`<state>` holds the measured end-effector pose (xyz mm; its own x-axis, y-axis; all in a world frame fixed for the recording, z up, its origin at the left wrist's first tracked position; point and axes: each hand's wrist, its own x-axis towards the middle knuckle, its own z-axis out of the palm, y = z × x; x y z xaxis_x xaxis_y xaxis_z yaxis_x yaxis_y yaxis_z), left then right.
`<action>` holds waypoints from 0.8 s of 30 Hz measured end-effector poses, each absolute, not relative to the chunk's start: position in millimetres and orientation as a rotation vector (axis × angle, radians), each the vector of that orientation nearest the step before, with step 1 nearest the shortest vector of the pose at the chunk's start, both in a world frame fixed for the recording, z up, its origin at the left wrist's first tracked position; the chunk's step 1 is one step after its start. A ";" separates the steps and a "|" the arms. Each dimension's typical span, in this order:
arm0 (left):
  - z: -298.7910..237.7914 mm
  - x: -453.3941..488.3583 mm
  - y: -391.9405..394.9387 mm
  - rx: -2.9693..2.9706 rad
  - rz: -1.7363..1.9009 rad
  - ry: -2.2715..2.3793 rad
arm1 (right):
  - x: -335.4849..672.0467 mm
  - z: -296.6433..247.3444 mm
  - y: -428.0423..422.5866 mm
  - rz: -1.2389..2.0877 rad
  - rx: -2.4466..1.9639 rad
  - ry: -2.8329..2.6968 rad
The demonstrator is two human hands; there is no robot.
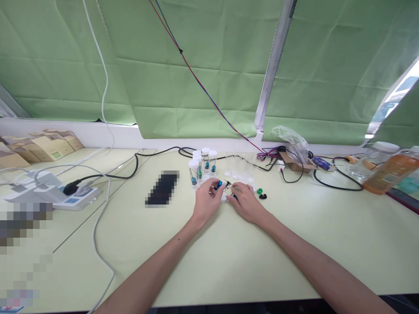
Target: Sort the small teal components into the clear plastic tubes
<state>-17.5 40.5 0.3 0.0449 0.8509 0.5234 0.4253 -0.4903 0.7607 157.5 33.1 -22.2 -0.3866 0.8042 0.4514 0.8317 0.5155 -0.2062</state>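
Observation:
My left hand is closed in a pinch on a small blue part whose exact kind is too small to tell. Just to its right, my right hand has its fingers curled down near the tabletop; what they hold, if anything, is hidden. Small dark and metallic bits lie between the two hands. Behind my left hand stand several clear tubes with white caps, with small blue or green parts inside. More clear tubes stand behind my right hand. A green part and black pieces lie right of it.
A dark pixelated rectangle lies left of the tubes. Farther left are a white power strip, cables and cardboard boxes. On the right are an open carton, a plastic bag, wires and an orange bottle.

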 end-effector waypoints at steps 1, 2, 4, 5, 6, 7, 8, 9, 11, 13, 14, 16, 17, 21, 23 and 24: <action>0.2 -17.7 40.7 1.930 1.430 1.286 | 157.5 -21.6 32.7 -0.071 -1.332 -2.258; 0.2 -17.8 40.8 1.931 1.424 1.288 | 157.6 -20.9 32.2 -0.070 -1.329 -2.257; 0.0 -18.1 41.1 1.933 1.412 1.289 | 157.7 -19.5 31.1 -0.071 -1.324 -2.250; -0.3 -18.2 41.2 1.936 1.405 1.289 | 157.8 -18.9 30.5 -0.073 -1.320 -2.245; -0.5 -18.3 41.2 1.939 1.398 1.289 | 158.1 -18.3 30.1 -0.076 -1.315 -2.237; -0.9 -18.3 41.3 1.944 1.392 1.292 | 158.3 -17.8 29.6 -0.079 -1.310 -2.228; -1.3 -18.3 41.3 1.948 1.387 1.296 | 158.6 -17.3 29.3 -0.082 -1.306 -2.217; -1.7 -18.3 41.3 1.952 1.385 1.299 | 159.0 -16.9 28.9 -0.088 -1.303 -2.206; -2.3 -18.2 41.4 1.961 1.383 1.298 | 159.7 -16.0 28.2 -0.100 -1.301 -2.186; -2.8 -18.1 41.6 1.968 1.383 1.293 | 160.3 -15.2 27.5 -0.108 -1.305 -2.173; -2.9 -18.1 41.7 1.970 1.382 1.291 | 160.6 -15.0 27.2 -0.110 -1.307 -2.168; -3.3 -18.1 42.1 1.973 1.379 1.295 | 161.1 -14.7 26.9 -0.108 -1.312 -2.156; -3.5 -18.1 42.4 1.975 1.379 1.298 | 161.4 -14.8 27.0 -0.106 -1.313 -2.146; -4.6 -17.9 43.2 1.983 1.382 1.301 | 163.4 -16.1 28.7 -0.093 -1.295 -2.097; -4.7 -17.9 43.1 1.981 1.380 1.305 | 165.4 -17.1 30.1 -0.076 -1.277 -2.076; -4.5 -17.9 43.0 1.982 1.376 1.309 | 166.5 -17.6 30.8 -0.065 -1.269 -2.066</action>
